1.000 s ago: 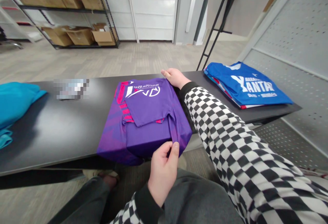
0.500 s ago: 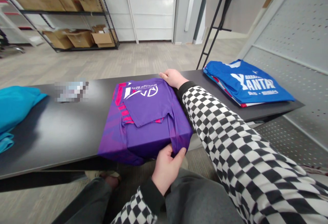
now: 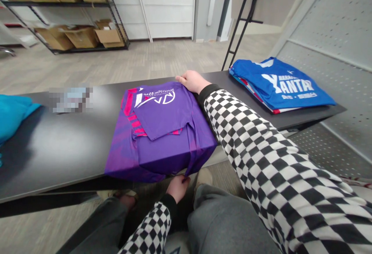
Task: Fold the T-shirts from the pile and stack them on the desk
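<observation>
A purple sports T-shirt (image 3: 165,151) with pink stripes and white print lies partly folded on the dark table, its lower part hanging over the front edge. At its far right corner, my right hand (image 3: 192,81) is closed on the folded cloth, fingertips partly hidden. Below the table's front edge, my left hand (image 3: 178,188) has its fingers curled in at the bottom of the hanging cloth.
A stack of shirts with a blue one on top (image 3: 286,87) lies on the right of the dark table (image 3: 78,137). Turquoise cloth (image 3: 14,116) and a blurred small item (image 3: 72,99) are on the left. Behind stand a shelf with cardboard boxes (image 3: 81,37) and a black easel (image 3: 241,25).
My left hand has moved down and slightly left, from the shirt's right front part to the bottom of its hanging edge. My right hand stays at the far corner. The view has shifted slightly.
</observation>
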`<state>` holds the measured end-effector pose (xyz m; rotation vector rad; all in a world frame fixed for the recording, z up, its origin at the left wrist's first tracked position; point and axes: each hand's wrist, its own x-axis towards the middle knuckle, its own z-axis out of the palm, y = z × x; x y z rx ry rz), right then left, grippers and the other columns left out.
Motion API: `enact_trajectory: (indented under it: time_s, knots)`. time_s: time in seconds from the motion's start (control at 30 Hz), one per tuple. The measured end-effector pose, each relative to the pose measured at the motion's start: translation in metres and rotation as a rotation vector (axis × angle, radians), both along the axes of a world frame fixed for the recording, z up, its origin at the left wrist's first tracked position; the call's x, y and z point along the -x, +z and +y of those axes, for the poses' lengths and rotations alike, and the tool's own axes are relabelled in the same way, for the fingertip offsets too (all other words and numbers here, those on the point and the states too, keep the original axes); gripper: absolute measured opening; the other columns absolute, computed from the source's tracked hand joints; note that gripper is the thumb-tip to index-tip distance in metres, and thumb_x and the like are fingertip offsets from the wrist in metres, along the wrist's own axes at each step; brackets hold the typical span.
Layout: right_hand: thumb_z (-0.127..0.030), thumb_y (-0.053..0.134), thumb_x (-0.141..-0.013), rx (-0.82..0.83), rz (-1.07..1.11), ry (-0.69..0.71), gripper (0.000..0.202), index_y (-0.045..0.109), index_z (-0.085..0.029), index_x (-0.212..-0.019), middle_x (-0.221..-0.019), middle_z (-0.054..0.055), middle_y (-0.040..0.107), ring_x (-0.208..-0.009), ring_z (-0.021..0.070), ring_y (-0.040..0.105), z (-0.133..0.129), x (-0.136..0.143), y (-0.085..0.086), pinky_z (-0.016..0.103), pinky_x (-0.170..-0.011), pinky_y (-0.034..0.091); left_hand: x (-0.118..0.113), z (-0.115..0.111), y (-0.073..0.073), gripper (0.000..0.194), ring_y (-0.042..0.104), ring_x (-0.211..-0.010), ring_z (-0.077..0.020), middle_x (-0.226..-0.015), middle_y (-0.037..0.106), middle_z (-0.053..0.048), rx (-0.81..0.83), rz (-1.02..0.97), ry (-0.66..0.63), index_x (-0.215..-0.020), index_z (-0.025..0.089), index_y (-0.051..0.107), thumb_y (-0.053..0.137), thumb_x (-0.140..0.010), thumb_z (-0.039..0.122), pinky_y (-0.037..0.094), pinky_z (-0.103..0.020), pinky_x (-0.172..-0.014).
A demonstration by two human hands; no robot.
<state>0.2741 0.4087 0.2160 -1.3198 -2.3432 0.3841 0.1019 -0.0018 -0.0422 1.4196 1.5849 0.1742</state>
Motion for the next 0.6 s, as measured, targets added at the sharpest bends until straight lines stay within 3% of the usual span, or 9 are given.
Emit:
enact_trajectory:
  time_s: [0.1, 0.2, 0.37, 0.43, 0.5, 0.6]
  knots:
    - [-0.082, 0.045, -0.116, -0.028, -0.035, -0.071, 0.078, 0.082, -0.014, -0.101, -0.098, 0.018, 0.078, -0.101, 0.0321, 0.07, -0.003, 0.002, 0.002, 0.042, -0.098, 0.052, 0.01, -0.022, -0.015, 0.028, 0.081, -0.116, -0.0333, -0.118, 0.088, -0.017, 0.172, 0.076, -0.11, -0.112, 0.015, 0.09, 0.067, -0.106, 0.03, 0.054, -0.038, -0.099]
    - [-0.084, 0.043, -0.116, -0.03, -0.021, -0.066, 0.08, 0.081, -0.015, -0.104, -0.099, 0.017, 0.077, -0.102, 0.0317, 0.07, -0.003, 0.003, 0.002, 0.042, -0.098, 0.051, 0.018, -0.05, -0.023, 0.034, 0.079, -0.125, -0.0327, -0.132, 0.086, -0.016, 0.221, 0.054, -0.129, -0.125, 0.016, 0.088, 0.069, -0.102, 0.032, 0.054, -0.038, -0.106]
    - [-0.081, 0.041, -0.117, -0.095, 0.073, -0.088, 0.075, 0.08, -0.017, -0.108, -0.109, 0.016, 0.08, -0.107, 0.0314, 0.07, -0.009, -0.004, 0.007, 0.04, -0.101, 0.052, 0.041, -0.076, -0.018, 0.041, 0.077, -0.131, -0.0323, -0.137, 0.085, -0.012, 0.218, 0.03, -0.096, -0.134, 0.022, 0.085, 0.069, -0.099, 0.034, 0.054, -0.04, -0.112]
    - [-0.075, 0.046, -0.118, -0.09, 0.115, -0.114, 0.068, 0.081, -0.018, -0.108, -0.113, 0.018, 0.081, -0.11, 0.032, 0.071, -0.017, -0.009, 0.012, 0.041, -0.104, 0.052, 0.05, -0.071, -0.005, 0.04, 0.079, -0.127, -0.0331, -0.132, 0.087, -0.011, 0.203, 0.051, -0.084, -0.132, 0.023, 0.086, 0.068, -0.098, 0.036, 0.056, -0.041, -0.109]
    - [-0.065, 0.052, -0.119, -0.082, 0.176, -0.133, 0.055, 0.082, -0.02, -0.112, -0.123, 0.019, 0.082, -0.118, 0.0327, 0.073, -0.029, -0.015, 0.018, 0.041, -0.108, 0.052, 0.057, -0.059, 0.018, 0.042, 0.08, -0.124, -0.0331, -0.129, 0.087, -0.011, 0.173, 0.059, -0.083, -0.135, 0.024, 0.085, 0.069, -0.099, 0.038, 0.056, -0.041, -0.108]
    - [-0.048, 0.062, -0.116, -0.081, 0.288, -0.171, 0.034, 0.083, -0.022, -0.12, -0.134, 0.017, 0.083, -0.127, 0.032, 0.075, -0.049, -0.023, 0.025, 0.04, -0.114, 0.052, 0.061, -0.042, 0.08, 0.051, 0.082, -0.114, -0.0337, -0.124, 0.088, -0.011, 0.172, -0.016, -0.16, -0.142, 0.025, 0.082, 0.073, -0.098, 0.048, 0.058, -0.043, -0.1]
